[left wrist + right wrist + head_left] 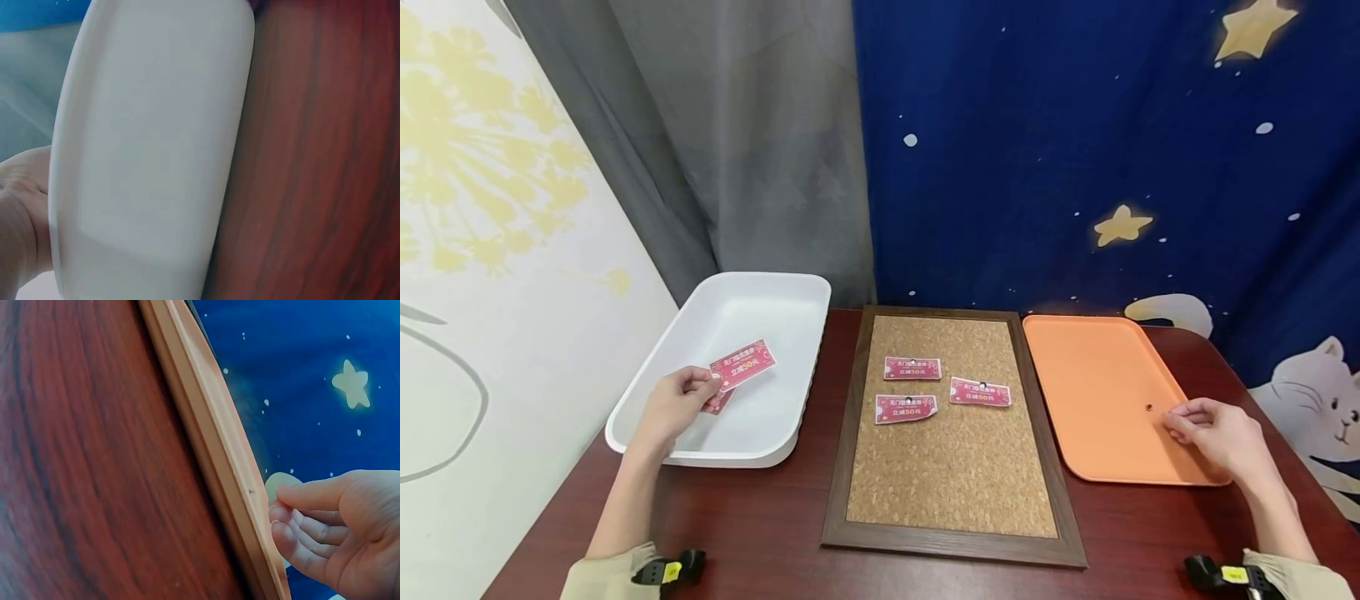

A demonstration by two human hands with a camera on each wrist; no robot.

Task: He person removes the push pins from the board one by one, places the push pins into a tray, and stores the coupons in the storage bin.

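My left hand [672, 408] pinches a red printed coupon [748, 363] by its lower left corner, over the white bin [760, 304]. A second red coupon [722, 401] shows partly below it, overlapped by the hand and the held coupon. In the left wrist view the bin's wall hides the fingers of this hand. My right hand [1217, 433] is low over the orange tray [1097, 358], fingers loosely bent, with nothing visible between them. A small dark pushpin [1148, 407] lies on the tray just left of these fingertips.
Between the bin and the tray lies a cork board [951, 475] in a brown wooden frame. Three red coupons, one of them this coupon [912, 368], are fixed on its upper part with dark pins. A dark red table [760, 533] carries everything; curtains [970, 167] hang behind.
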